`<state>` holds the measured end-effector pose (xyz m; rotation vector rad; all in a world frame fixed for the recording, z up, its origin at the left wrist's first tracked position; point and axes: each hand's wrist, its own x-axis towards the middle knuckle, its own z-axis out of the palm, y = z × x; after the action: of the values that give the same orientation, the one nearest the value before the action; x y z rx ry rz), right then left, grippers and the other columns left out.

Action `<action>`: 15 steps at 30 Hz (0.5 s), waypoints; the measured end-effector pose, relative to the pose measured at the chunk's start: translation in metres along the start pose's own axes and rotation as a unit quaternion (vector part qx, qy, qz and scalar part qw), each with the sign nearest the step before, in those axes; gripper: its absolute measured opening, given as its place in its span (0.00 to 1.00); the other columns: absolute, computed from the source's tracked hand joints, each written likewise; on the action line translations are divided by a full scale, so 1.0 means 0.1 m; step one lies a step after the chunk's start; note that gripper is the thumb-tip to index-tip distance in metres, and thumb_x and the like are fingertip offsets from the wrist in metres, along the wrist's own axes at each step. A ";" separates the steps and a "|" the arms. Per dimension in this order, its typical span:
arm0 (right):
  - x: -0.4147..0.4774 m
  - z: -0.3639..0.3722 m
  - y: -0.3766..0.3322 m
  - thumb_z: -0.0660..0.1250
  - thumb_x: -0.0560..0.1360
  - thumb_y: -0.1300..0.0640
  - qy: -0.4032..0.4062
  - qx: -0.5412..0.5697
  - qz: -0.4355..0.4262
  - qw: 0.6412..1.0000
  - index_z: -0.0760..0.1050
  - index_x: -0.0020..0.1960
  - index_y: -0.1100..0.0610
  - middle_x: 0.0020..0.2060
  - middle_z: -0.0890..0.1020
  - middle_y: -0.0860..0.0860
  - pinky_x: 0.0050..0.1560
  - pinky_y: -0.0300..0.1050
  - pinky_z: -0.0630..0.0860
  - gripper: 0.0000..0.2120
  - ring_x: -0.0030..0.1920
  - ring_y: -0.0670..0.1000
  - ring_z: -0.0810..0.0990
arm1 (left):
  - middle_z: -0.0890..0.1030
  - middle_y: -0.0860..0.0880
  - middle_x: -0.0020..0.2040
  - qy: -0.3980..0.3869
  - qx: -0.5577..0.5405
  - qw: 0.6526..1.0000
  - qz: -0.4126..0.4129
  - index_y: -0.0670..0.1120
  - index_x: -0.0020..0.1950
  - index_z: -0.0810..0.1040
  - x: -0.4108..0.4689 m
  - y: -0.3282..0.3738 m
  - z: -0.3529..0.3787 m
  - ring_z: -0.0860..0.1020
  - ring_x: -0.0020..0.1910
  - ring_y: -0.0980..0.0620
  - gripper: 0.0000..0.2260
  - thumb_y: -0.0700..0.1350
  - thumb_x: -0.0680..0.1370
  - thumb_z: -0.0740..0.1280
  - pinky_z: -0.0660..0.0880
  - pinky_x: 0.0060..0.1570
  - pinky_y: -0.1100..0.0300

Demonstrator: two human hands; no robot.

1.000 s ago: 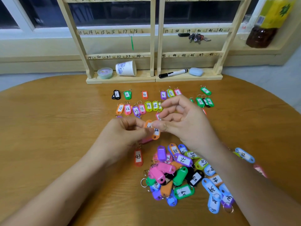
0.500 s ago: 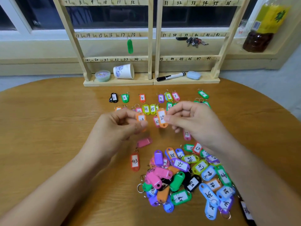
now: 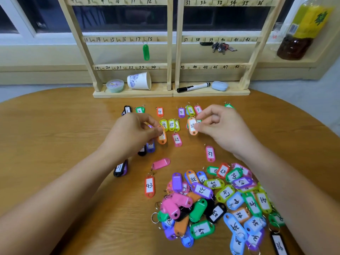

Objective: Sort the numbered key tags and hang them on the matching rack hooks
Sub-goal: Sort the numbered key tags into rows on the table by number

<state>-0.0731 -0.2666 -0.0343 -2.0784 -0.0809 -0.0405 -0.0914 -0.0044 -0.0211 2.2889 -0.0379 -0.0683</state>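
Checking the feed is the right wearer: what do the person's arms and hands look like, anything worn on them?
The left arm and right arm are bare to the frame edge, with no sleeves in view. The left hand and the right hand carry no gloves, rings, watch or wristband. The fingers show no tape or markings.

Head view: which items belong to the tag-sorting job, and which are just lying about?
Job: wooden rack, hung green tag, laid-out tag rows, unsorted tag pile, left orange tag pinched by left hand, right orange tag pinched by right hand.
Lying about: paper cup, marker, round tub, blue case, key bunch, bottle.
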 end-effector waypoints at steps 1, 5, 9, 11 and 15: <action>0.02 0.04 0.01 0.80 0.74 0.56 -0.007 -0.018 0.005 1.000 0.83 0.49 0.50 0.38 0.88 0.48 0.47 0.54 0.81 0.08 0.39 0.54 0.86 | 0.87 0.53 0.37 -0.003 0.027 1.000 0.000 0.54 0.46 0.84 0.04 0.00 0.02 0.86 0.40 0.46 0.07 0.56 0.80 0.75 0.80 0.36 0.54; 0.08 0.21 -0.02 0.81 0.73 0.52 -0.031 -0.102 0.011 0.994 0.82 0.45 0.48 0.38 0.87 0.47 0.46 0.49 0.80 0.08 0.40 0.49 0.85 | 0.86 0.59 0.35 -0.016 0.099 0.995 -0.003 0.53 0.43 0.85 0.18 0.03 0.08 0.85 0.38 0.52 0.08 0.55 0.80 0.74 0.78 0.34 0.58; 0.13 0.36 -0.03 0.81 0.72 0.50 -0.047 -0.123 0.032 0.991 0.81 0.44 0.47 0.39 0.87 0.47 0.51 0.53 0.82 0.09 0.44 0.50 0.85 | 0.86 0.55 0.37 -0.050 0.129 0.990 -0.007 0.52 0.40 0.86 0.27 0.02 0.08 0.84 0.40 0.53 0.10 0.56 0.77 0.77 0.79 0.38 0.57; 0.13 0.39 -0.05 0.81 0.72 0.51 -0.052 -0.130 0.037 0.989 0.82 0.44 0.48 0.39 0.87 0.47 0.49 0.51 0.82 0.09 0.43 0.49 0.85 | 0.86 0.55 0.36 -0.055 0.123 0.991 -0.013 0.51 0.39 0.86 0.30 0.02 0.07 0.85 0.40 0.52 0.11 0.56 0.77 0.77 0.79 0.37 0.59; 0.14 0.41 -0.07 0.81 0.72 0.50 -0.051 -0.167 0.031 0.984 0.81 0.44 0.48 0.39 0.87 0.46 0.47 0.44 0.80 0.09 0.44 0.47 0.85 | 0.87 0.57 0.36 -0.070 0.114 0.991 -0.029 0.49 0.39 0.87 0.35 0.04 0.08 0.85 0.42 0.56 0.11 0.54 0.77 0.78 0.81 0.42 0.58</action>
<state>-0.0600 -0.2272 -0.0475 -2.4173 -0.0766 0.0980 -0.0572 -0.0150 -0.0249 2.5106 -0.0549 -0.2669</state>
